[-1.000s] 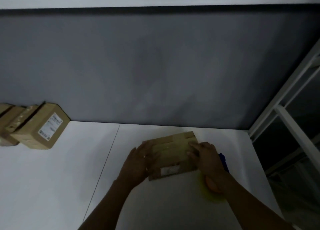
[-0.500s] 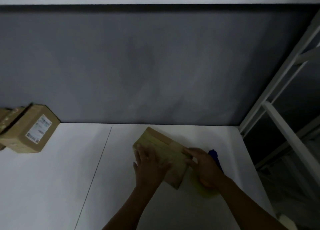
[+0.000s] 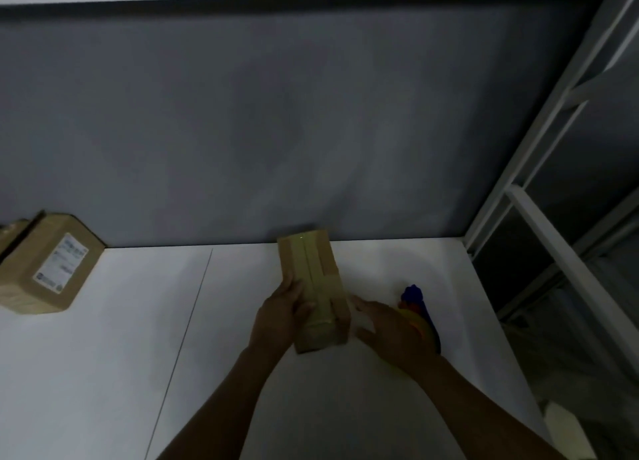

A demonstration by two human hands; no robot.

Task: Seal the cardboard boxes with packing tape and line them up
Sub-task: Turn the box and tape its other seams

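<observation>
Head view: dim light; white counter (image 3: 103,373); every place below is taken from the box (image 3: 325,286) under the hands
Box: flat on the counter, long axis pointing away from the person; far end close to the grey wall (image 3: 311,113)
Tape strip (image 3: 309,269): glossy band along the length of the top face, folding over the near end
Left hand (image 3: 281,316): grasping the box at its left edge by the near end; thumb laid on the top face
Right hand (image 3: 390,331): released; fingers straight, tips just beside the box's right face; contact cannot be told
Tape dispenser (image 3: 415,295): blue and yellow; right of the box, partly hidden by the right hand; no grip on it shows
Labelled box (image 3: 48,266): well left of the box, by the wall
Third box (image 3: 10,233): further left again; only a sliver in frame
Done (judgement): top seam of the box looks taped; the labelled box looks closed and parked
Left (judgement): underside not visible, so its seal is unknown; the box is not yet in line with the two to its left
Count: boxes 3; dispensers 1; hands 2
</observation>
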